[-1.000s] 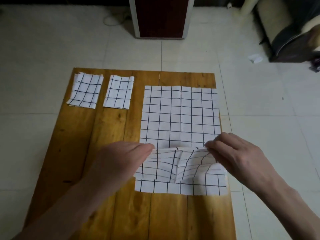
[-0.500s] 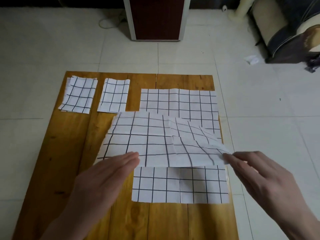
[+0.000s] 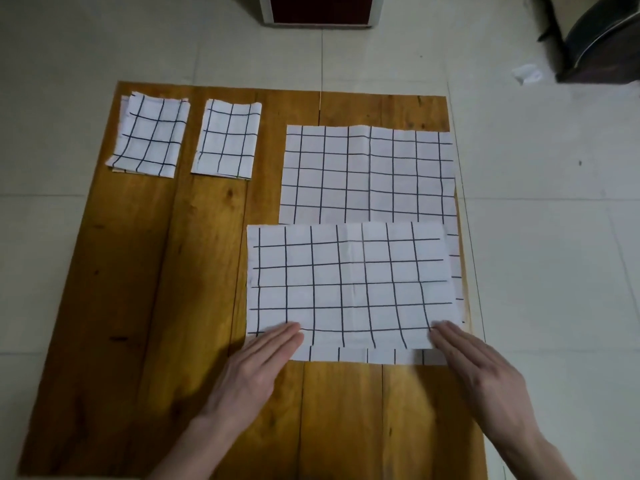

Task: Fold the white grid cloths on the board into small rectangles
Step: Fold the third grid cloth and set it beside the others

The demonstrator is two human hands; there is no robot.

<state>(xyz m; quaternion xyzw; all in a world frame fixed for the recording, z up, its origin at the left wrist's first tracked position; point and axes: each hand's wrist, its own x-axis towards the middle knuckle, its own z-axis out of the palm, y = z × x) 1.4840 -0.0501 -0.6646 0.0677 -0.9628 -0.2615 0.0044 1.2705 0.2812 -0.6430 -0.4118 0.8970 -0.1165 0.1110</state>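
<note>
Both hands are lying flat with straight fingers, gripping nothing: the left hand (image 3: 258, 368) is pressing the near-left corner of the top cloth (image 3: 349, 285), the right hand (image 3: 474, 368) the near-right corner. That cloth is sitting askew over the lower cloth (image 3: 367, 171), toward the board's (image 3: 156, 306) right side. I'd be squaring the edges before creasing, or the fold's coming out crooked. Two folded cloths (image 3: 225, 140) are sitting far-left.
</note>
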